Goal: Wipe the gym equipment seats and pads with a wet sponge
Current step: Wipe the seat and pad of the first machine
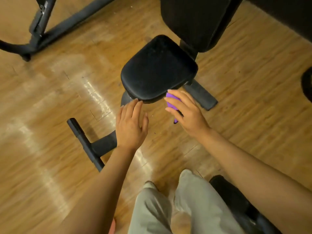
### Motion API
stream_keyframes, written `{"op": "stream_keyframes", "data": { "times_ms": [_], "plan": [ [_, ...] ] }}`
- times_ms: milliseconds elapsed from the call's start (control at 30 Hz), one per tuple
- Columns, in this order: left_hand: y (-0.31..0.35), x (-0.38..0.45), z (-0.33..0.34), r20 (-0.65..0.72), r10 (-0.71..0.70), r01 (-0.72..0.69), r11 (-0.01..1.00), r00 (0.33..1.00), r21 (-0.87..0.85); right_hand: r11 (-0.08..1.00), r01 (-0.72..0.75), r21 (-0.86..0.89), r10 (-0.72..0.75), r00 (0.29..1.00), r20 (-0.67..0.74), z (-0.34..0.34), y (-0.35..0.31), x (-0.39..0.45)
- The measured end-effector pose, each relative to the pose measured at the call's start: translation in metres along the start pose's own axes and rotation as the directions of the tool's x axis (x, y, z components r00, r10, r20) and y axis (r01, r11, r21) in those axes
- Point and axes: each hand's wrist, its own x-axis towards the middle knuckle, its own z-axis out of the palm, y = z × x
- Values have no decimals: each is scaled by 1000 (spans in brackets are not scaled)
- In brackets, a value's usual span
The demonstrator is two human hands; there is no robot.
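**Sponge at the seat's near edge, worn wood floor all round**

We're looking straight down onto a warm brown wood-plank floor (253,85), and it's scuffed: pale, shiny worn streaks run across the left half, with small specks of debris scattered near the middle. Sitting in the centre is the black padded seat (158,70), rounded at the corners, faintly dusty on top, tilted across the view. Right behind it rises the black back pad (195,19), dark and hard to read in detail. Grey metal base legs (200,95) splay out beneath the seat, and another black bar with a capped end (82,139) lies on the floor at lower left. Top left, we've got the frame of a second machine (40,29), its tubes meeting at a foot on the floor.

Now the hands. Our left hand (131,127) is spread flat and relaxed, fingertips touching the seat's near edge, gripping nothing. Our right hand (185,112) has its fingers wrapped over the purple sponge (171,100), held just at the seat's near right corner; whether the sponge actually touches the pad we cannot tell. Below, our pale trouser legs (185,208) stand on the boards, with another dark padded piece (236,200) at lower right.
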Motion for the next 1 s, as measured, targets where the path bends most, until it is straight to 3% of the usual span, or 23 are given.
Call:
{"op": "stream_keyframes", "data": {
  "times_ms": [133,267,467,600,733,867,933,1000],
  "plan": [
    [-43,4,74,-62,43,-46,998,997,-37,998,61,2,-61,998,-17,67,40,-5],
    [-91,18,147,-175,56,-70,995,983,-73,992,118,46,-112,987,-119,135,80,-14],
    [-130,45,224,-393,139,-211,966,909,-146,960,278,-38,-279,930,-240,212,138,-11],
    [-151,57,250,-460,212,-330,925,862,-191,868,442,-226,-491,832,-259,248,155,4],
    [-157,63,265,-519,233,-410,875,823,-257,730,409,-548,-630,713,-307,271,165,13],
    [-158,68,273,-567,215,-446,842,795,-305,548,410,-729,-759,611,-227,263,177,16],
    [-160,68,273,-573,223,-459,834,788,-307,486,417,-768,-781,602,-168,250,188,14],
    [-159,67,272,-564,223,-456,833,795,-314,526,389,-756,-742,644,-185,233,201,10]
  ]
}}
